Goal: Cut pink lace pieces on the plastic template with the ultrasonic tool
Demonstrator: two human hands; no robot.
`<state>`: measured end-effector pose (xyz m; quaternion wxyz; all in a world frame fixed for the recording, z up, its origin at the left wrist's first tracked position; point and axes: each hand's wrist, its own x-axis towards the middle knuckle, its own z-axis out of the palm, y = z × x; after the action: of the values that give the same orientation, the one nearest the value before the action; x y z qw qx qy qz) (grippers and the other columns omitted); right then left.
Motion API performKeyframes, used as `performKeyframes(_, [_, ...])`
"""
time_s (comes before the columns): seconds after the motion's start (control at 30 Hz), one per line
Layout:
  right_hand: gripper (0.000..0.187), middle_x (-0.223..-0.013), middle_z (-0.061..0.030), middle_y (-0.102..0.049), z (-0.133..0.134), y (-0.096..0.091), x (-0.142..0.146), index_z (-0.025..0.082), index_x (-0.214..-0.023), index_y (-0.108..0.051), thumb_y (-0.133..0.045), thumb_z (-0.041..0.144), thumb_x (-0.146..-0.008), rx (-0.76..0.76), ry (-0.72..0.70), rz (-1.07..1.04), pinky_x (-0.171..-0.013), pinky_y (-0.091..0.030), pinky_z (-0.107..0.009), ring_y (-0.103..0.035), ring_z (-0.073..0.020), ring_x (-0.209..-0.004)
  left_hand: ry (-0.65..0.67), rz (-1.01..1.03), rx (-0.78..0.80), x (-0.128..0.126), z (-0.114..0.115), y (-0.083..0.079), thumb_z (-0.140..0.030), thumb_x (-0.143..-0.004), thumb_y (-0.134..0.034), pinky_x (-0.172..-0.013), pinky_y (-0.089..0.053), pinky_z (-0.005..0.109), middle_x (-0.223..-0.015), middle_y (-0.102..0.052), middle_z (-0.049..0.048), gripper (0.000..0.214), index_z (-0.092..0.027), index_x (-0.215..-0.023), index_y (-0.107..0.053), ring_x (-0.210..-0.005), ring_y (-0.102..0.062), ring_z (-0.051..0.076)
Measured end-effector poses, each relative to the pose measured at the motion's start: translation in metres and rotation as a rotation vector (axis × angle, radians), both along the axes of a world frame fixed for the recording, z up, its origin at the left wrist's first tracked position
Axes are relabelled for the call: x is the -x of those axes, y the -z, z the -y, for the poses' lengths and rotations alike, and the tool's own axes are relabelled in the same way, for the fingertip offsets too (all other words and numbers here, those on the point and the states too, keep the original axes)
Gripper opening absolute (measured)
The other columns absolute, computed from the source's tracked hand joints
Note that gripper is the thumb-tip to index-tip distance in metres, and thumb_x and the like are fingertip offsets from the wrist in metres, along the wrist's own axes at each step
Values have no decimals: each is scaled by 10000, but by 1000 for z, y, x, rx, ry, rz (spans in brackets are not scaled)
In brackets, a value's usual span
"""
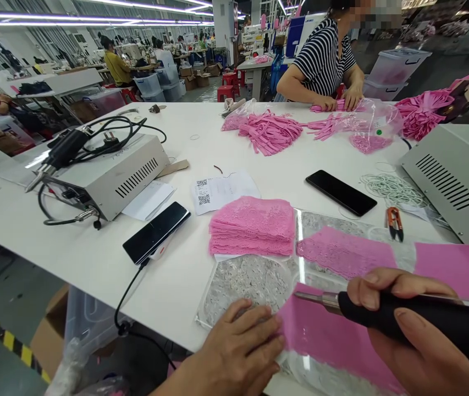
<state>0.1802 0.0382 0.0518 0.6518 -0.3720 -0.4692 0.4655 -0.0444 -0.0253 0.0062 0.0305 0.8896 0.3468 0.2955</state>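
Note:
My right hand (419, 324) is wrapped round a black-handled, pen-like tool with a slim metal tip (362, 308). Its tip rests at or just above the upper left corner of a pink fabric piece (325, 335); contact is hard to tell. Lying flat, my left hand (242, 346) has its fingers stretched out over the left edge of that fabric. Beneath is a clear, patterned plastic sheet or tray (250, 280). A lace-edged pink piece (345, 250) lies just beyond the tool, and a stack of pink lace pieces (253, 226) sits beyond my left hand.
Orange thread snips (394, 224), a black phone (340, 192) and another phone on a cable (156, 232) lie around. Grey machine boxes (114, 170) flank the table; the left one bears a similar tool (67, 148). Across, a co-worker (325, 60) handles pink strips (271, 132).

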Motion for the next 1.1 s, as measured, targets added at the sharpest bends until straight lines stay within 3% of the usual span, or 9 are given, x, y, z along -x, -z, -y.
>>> performKeyframes(0.57, [175,-692,-15,-563,3,1,2,235,-719,-603,-776,250,-697,-3,-36,4,-514,-575,-310,-530,-133,-515,12,-14,4,0,1,-3,-248,-924,-521,-1067,-391,355,-1077,-707,86,212,-148,-1078,-625,-1116,-602,177])
performKeyframes(0.8, [137,-760,-13,-552,10,6,4,242,-807,-596,-723,287,-787,-27,-133,24,-575,-586,-313,-537,-126,-568,10,-13,19,1,4,-3,-243,-896,-569,-1087,-367,351,-1109,-694,58,224,-147,-1090,-623,-1138,-584,171])
performKeyframes(1.1, [101,-792,-12,-558,10,11,-3,264,-829,-568,-664,235,-830,-5,-196,82,-615,-585,-333,-548,-145,-621,20,28,-16,0,0,-7,-233,-934,-512,-1052,-394,327,-1071,-714,46,188,-139,-1037,-636,-1081,-617,172])
